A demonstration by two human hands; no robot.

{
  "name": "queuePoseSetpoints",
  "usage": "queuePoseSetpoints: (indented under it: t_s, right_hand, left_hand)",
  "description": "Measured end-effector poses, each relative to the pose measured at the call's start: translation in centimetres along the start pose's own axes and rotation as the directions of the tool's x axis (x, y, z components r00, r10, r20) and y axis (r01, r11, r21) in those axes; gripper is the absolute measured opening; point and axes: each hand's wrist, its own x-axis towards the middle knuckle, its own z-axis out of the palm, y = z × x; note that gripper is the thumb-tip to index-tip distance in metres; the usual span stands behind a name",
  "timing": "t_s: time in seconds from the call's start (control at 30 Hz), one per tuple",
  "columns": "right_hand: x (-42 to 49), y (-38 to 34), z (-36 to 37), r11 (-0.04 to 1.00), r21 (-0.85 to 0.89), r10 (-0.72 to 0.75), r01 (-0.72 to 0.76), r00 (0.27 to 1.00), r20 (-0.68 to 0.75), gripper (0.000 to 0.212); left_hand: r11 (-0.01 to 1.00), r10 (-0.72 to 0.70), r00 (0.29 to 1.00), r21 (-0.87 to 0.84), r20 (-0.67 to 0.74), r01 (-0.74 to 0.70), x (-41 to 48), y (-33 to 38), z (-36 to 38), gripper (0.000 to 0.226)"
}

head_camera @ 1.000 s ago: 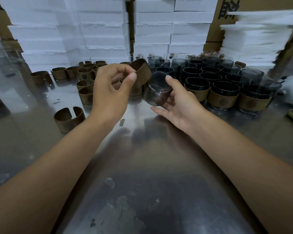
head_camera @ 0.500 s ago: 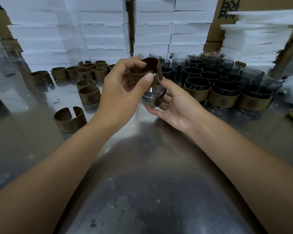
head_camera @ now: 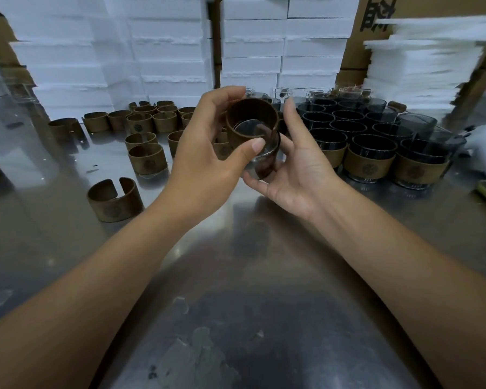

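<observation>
Brown sleeve [head_camera: 251,119] now lower over glass [head_camera: 260,162], pinched by left hand [head_camera: 205,153]; glass gripped in right hand [head_camera: 300,169].

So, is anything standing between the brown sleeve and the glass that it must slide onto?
Nothing visible does. The left hand pinches the brown sleeve directly against the glass that the right hand holds; the sleeve's end seems to overlap the glass.

Brown split sleeve [head_camera: 253,109] sits partway over a tilted clear glass [head_camera: 265,161] — both aloft
</observation>
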Motion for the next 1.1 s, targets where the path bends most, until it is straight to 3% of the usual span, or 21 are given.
queuePoseSetpoints:
  t_s: [0.27,0.4,0.53,0.6,0.87,0.97,1.1]
  right_hand:
    - [-0.5,-0.3,0.7,0.999,-0.046,-0.005,0.005,1.000,-0.017,0.047]
    - [-0.6,-0.2,1.0,1.000,-0.015,-0.019,0.018,0.999,-0.030,0.053]
    - [-0.6,0.1,1.1,0.999,-0.007,-0.044,0.044,0.999,-0.031,0.039]
    - [-0.6,0.0,1.2,0.998,-0.012,-0.058,0.058,0.998,-0.034,0.041]
    - [-0.4,0.1,0.9,0.998,-0.050,-0.041,0.041,0.999,-0.012,0.049]
    - [-0.3,0.2,0.6,0.998,-0.050,-0.039,0.040,0.999,0.023,0.040]
    - [0.0,0.4,0.5,0.998,-0.023,-0.052,0.052,0.998,0.025,0.013]
  left_hand:
    - [0.999,-0.038,0.998,-0.009,0.048,0.039,0.1,-0.3,0.1,0.060]
    - [0.985,-0.103,0.995,-0.135,0.010,0.104,0.2,-0.1,0.1,0.048]
    - [0.914,-0.284,0.959,-0.306,-0.014,0.266,0.4,-0.1,0.2,0.035]
    - [0.901,-0.312,0.950,-0.310,0.024,0.303,0.4,-0.3,0.2,0.026]
    - [0.916,-0.310,0.951,-0.264,0.011,0.302,0.1,-0.6,0.3,0.033]
    - [0.906,-0.326,0.945,-0.286,-0.002,0.312,0.1,-0.7,0.3,0.033]
    - [0.884,-0.361,0.932,-0.324,-0.012,0.338,0.2,-0.9,0.4,0.030]
